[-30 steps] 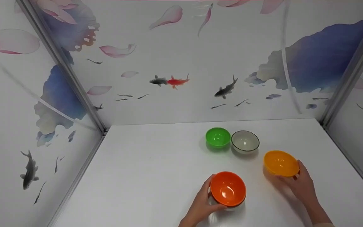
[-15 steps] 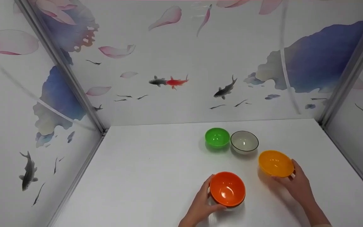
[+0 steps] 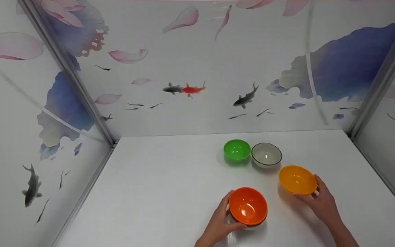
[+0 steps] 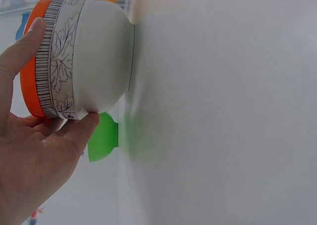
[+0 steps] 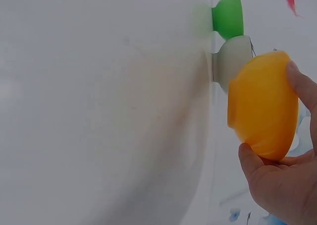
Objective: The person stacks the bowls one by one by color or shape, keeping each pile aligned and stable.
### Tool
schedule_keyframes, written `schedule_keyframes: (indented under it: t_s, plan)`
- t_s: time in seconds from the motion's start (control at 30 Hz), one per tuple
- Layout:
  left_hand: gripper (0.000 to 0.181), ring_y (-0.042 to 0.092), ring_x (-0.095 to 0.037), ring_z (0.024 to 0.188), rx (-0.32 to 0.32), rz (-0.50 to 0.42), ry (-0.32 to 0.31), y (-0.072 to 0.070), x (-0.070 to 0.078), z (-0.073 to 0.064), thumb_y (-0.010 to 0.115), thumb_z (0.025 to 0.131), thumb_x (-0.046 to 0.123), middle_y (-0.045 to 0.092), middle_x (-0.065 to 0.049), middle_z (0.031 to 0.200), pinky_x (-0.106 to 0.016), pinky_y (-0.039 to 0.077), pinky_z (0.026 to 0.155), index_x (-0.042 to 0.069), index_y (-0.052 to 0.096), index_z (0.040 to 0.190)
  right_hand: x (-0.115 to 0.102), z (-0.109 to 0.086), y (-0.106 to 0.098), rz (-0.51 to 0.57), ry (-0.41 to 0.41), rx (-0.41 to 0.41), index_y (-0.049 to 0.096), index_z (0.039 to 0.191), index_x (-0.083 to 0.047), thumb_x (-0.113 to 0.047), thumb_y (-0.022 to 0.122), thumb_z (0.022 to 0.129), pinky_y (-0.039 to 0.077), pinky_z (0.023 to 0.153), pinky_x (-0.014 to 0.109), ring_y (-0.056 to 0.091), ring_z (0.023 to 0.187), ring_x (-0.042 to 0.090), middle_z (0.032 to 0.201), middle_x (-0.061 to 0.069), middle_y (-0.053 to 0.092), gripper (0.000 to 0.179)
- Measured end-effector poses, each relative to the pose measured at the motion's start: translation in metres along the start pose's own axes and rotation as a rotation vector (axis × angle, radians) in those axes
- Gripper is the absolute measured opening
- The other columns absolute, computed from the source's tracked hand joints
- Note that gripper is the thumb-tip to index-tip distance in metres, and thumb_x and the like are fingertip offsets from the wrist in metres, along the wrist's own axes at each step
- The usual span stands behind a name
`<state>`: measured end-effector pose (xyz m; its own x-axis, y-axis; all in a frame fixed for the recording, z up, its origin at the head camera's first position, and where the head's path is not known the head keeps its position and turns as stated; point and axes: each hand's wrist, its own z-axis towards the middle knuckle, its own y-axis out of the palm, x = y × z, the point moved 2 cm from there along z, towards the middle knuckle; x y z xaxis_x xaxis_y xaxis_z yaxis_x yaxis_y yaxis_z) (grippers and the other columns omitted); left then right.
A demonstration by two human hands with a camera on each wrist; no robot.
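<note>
An orange bowl [image 3: 248, 206] sits nested in a white bowl [image 4: 101, 51] with a leaf-patterned band, which stands on the table. My left hand [image 3: 219, 221] grips this stack from its left side, thumb and fingers at the rims. To the right, a yellow bowl [image 3: 297, 180] is raised off the table and tilted, its shadow below it. My right hand [image 3: 322, 202] holds it by its right and near side; in the right wrist view, the thumb and fingers [image 5: 251, 158] pinch its wall.
Toward the back of the white table [image 3: 156, 171] stand a green bowl [image 3: 237, 150] and a grey-white bowl [image 3: 266, 155] with a dark rim, side by side. White walls [image 3: 183, 116] printed with fish and petals enclose the table at the back and sides.
My right hand has moved a little left with the yellow bowl, nearer the orange one. The left hand and its stack have stayed in place.
</note>
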<state>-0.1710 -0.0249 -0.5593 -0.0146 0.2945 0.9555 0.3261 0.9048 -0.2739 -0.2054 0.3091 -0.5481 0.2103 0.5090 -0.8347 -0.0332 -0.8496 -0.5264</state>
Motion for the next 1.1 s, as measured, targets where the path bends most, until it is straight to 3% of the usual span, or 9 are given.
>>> schedule_keyframes:
  t_s: [0.43, 0.67, 1.1]
  plan:
    - [0.101, 0.036, -0.024, 0.147, -0.001, -0.006, 0.002, 0.000, 0.000, 0.000, 0.088, 0.073, 0.034, 0.036, 0.005, 0.161, -0.045, 0.045, 0.113, 0.029, 0.030, 0.155, -0.002, -0.002, 0.003, 0.008, 0.002, -0.023, -0.009, 0.156, 0.003, -0.048, 0.075, 0.086, 0.030, 0.118, 0.058, 0.019, 0.147, 0.050, 0.162, 0.034, 0.003, 0.121]
    - [0.107, 0.035, -0.025, 0.148, -0.003, 0.013, 0.033, 0.000, -0.002, 0.000, 0.088, 0.072, 0.035, 0.034, 0.005, 0.161, -0.045, 0.046, 0.113, 0.020, 0.026, 0.157, -0.004, -0.005, 0.005, -0.015, -0.029, -0.011, -0.005, 0.156, 0.006, -0.053, 0.076, 0.083, 0.033, 0.117, 0.058, 0.022, 0.146, 0.051, 0.161, 0.035, 0.008, 0.124]
    - [0.104, 0.036, -0.025, 0.147, 0.006, 0.011, 0.006, 0.001, -0.001, 0.002, 0.089, 0.072, 0.031, 0.035, 0.004, 0.161, -0.046, 0.046, 0.113, 0.023, 0.029, 0.156, -0.011, -0.008, 0.008, -0.019, -0.034, -0.022, -0.004, 0.157, 0.005, -0.052, 0.075, 0.084, 0.034, 0.115, 0.058, 0.023, 0.144, 0.052, 0.162, 0.033, 0.007, 0.122]
